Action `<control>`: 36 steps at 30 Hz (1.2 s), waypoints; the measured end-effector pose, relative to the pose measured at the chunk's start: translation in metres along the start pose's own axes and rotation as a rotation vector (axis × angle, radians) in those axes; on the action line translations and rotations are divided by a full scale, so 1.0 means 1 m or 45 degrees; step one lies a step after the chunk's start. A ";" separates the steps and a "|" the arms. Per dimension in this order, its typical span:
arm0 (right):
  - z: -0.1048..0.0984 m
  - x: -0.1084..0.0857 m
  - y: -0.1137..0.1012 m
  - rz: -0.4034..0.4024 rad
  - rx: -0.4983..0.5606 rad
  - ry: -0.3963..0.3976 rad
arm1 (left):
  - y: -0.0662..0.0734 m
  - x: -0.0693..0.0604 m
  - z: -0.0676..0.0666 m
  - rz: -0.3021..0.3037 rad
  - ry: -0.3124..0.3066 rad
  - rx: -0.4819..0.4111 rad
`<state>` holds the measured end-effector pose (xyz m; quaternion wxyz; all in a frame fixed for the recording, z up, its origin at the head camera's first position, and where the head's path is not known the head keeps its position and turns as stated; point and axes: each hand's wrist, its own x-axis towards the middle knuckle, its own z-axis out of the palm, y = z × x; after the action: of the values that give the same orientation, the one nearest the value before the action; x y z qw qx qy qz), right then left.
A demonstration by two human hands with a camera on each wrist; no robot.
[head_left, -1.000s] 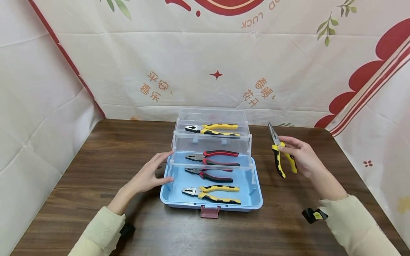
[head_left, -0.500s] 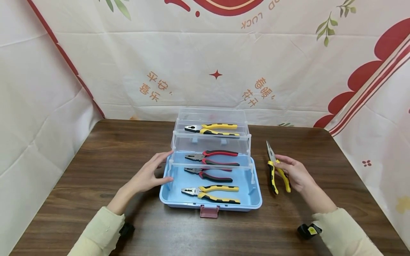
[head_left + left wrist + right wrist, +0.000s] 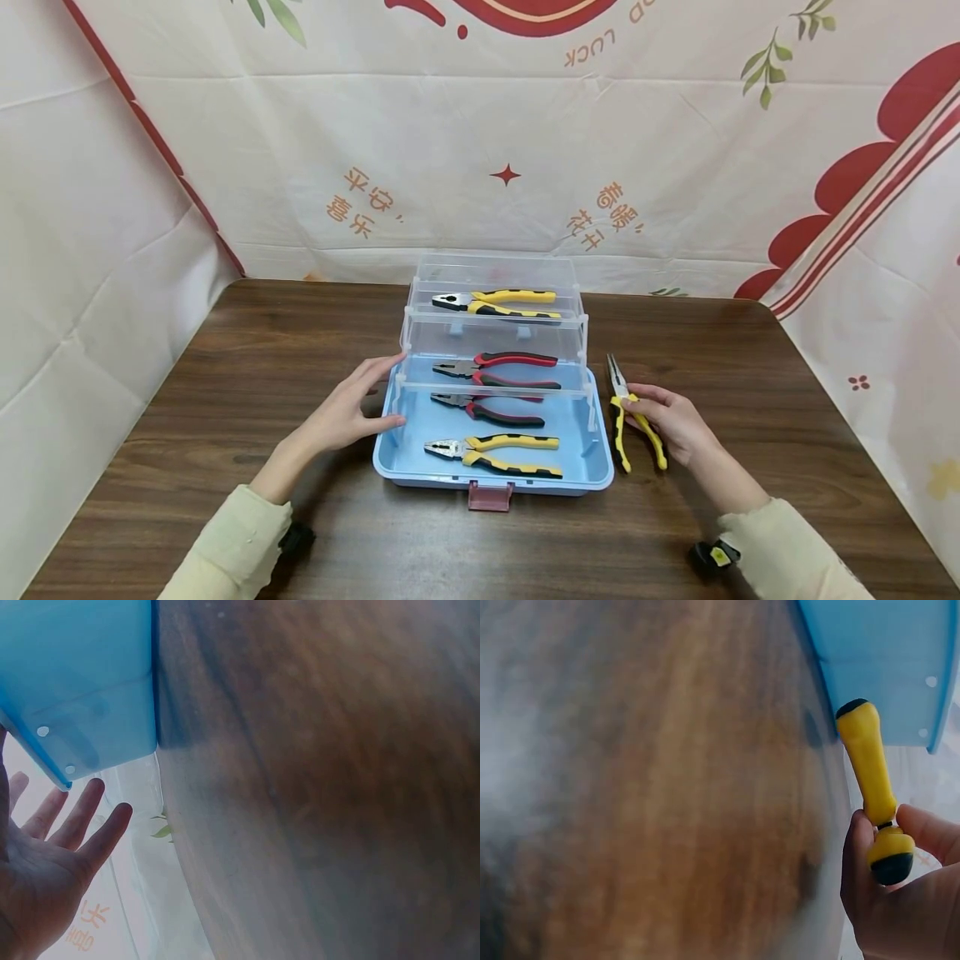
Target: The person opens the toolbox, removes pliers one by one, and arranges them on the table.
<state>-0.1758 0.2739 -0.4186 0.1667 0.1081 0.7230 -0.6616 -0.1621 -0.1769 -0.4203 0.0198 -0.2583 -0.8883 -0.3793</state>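
My right hand (image 3: 671, 417) pinches yellow-and-black long-nose pliers (image 3: 619, 403) just right of the blue toolbox (image 3: 386, 467), the jaws pointing away from me. In the right wrist view, thumb and fingers (image 3: 930, 829) hold one yellow handle (image 3: 870, 765). At the toolbox's left side, my left hand (image 3: 348, 408) rests with fingers straight and spread against the rim. Inside the box's base lie yellow-and-black combination pliers (image 3: 517, 442) and red-and-black pliers (image 3: 502, 412). More red-and-black pliers (image 3: 517, 358) sit in the clear lower tray, and yellow-handled pliers (image 3: 517, 297) in the upper one.
Clear plastic trays (image 3: 495, 337) stand raised at the back of the box. A pinkish latch (image 3: 490, 497) hangs off its front. Brown wooden table (image 3: 285, 333) extends on both sides, up to a printed cloth (image 3: 465, 125) behind.
My right hand has brought the long-nose pliers left and nearer to me, close to the toolbox's right side. The left hand and the box have stayed put.
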 end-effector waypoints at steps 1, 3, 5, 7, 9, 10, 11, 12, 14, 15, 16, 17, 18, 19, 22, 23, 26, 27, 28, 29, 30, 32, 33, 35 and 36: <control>0.000 0.000 0.001 0.001 -0.018 0.004 | 0.000 0.000 0.000 0.001 0.001 0.002; 0.001 0.000 0.004 -0.003 -0.025 0.012 | 0.000 0.000 0.000 0.005 0.002 0.007; 0.001 0.001 0.006 -0.008 -0.018 0.015 | 0.000 0.000 0.000 0.009 0.002 0.011; 0.001 0.001 0.008 -0.012 -0.010 0.024 | 0.000 0.000 0.000 0.013 0.002 0.011; 0.002 0.001 0.008 -0.018 -0.019 0.035 | 0.000 0.000 0.001 0.015 0.001 0.010; 0.002 0.001 0.009 -0.022 -0.032 0.043 | 0.000 0.000 0.001 0.017 0.001 0.007; 0.003 0.000 0.009 -0.027 -0.049 0.049 | 0.000 0.000 0.001 0.018 0.002 0.006; 0.003 0.000 0.009 -0.032 -0.069 0.058 | 0.000 0.000 0.001 0.020 0.003 0.005; 0.005 -0.001 0.009 -0.044 -0.115 0.073 | 0.000 0.000 0.001 0.022 0.005 0.003; 0.006 -0.001 0.009 -0.050 -0.136 0.078 | 0.000 0.000 0.001 0.024 0.006 0.002; 0.007 -0.001 0.009 -0.057 -0.156 0.083 | 0.000 0.000 0.001 0.025 0.007 0.001; 0.007 -0.002 0.009 -0.069 -0.172 0.083 | 0.000 0.000 0.001 0.026 0.007 0.001; 0.008 -0.002 0.009 -0.075 -0.186 0.086 | 0.000 0.000 0.001 0.028 0.007 0.000; 0.008 -0.002 0.009 -0.084 -0.194 0.080 | 0.000 0.000 0.001 0.029 0.006 0.001; 0.008 -0.005 0.009 -0.094 -0.211 0.080 | 0.000 -0.001 0.001 0.037 0.005 0.005; 0.008 -0.006 0.008 -0.095 -0.224 0.084 | 0.001 -0.001 0.001 0.040 0.005 0.009; 0.006 -0.010 0.007 -0.092 -0.298 0.103 | 0.001 -0.001 0.000 0.046 0.005 0.020; 0.006 -0.011 0.006 -0.091 -0.335 0.110 | 0.001 -0.001 0.000 0.048 0.006 0.021; 0.005 -0.013 0.006 -0.093 -0.364 0.111 | 0.001 -0.002 0.000 0.047 0.006 0.023; 0.005 -0.014 0.005 -0.092 -0.385 0.109 | 0.001 -0.001 0.000 0.048 0.006 0.025; 0.005 -0.016 0.004 -0.094 -0.404 0.102 | 0.001 -0.001 0.000 0.048 0.008 0.025; 0.004 -0.018 0.002 -0.095 -0.419 0.086 | 0.001 -0.001 0.000 0.052 0.012 0.024; 0.004 -0.019 0.002 -0.094 -0.419 0.076 | 0.001 -0.001 0.000 0.056 0.014 0.024; 0.003 -0.019 0.001 -0.101 -0.407 0.055 | 0.000 -0.001 0.000 0.063 0.018 0.025; 0.002 -0.019 0.001 -0.110 -0.400 0.042 | 0.000 -0.001 0.000 0.065 0.019 0.023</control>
<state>-0.1580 0.2730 -0.4124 0.1411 0.0602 0.8243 -0.5450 -0.1614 -0.1771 -0.4202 0.0386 -0.2780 -0.8846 -0.3724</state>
